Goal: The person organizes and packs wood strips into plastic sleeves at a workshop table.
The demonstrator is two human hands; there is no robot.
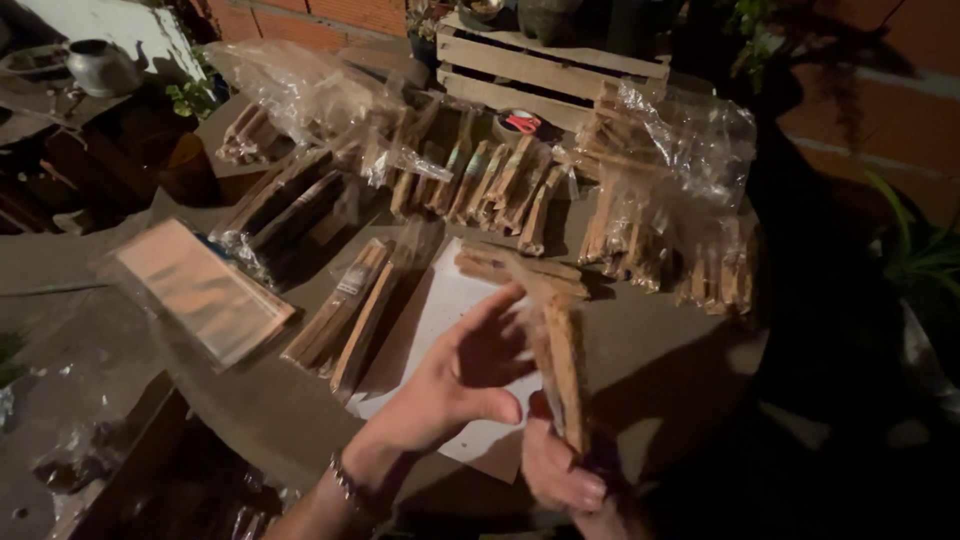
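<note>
Wood stick bundle (pixel 563 360), apparently bagged, upright between both hands (pixel 470 375)

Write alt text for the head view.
Right hand holds a bagged wood stick upright while the open left hand touches it, above a white sheet. More bagged sticks cover the round table, dimly lit.
</note>
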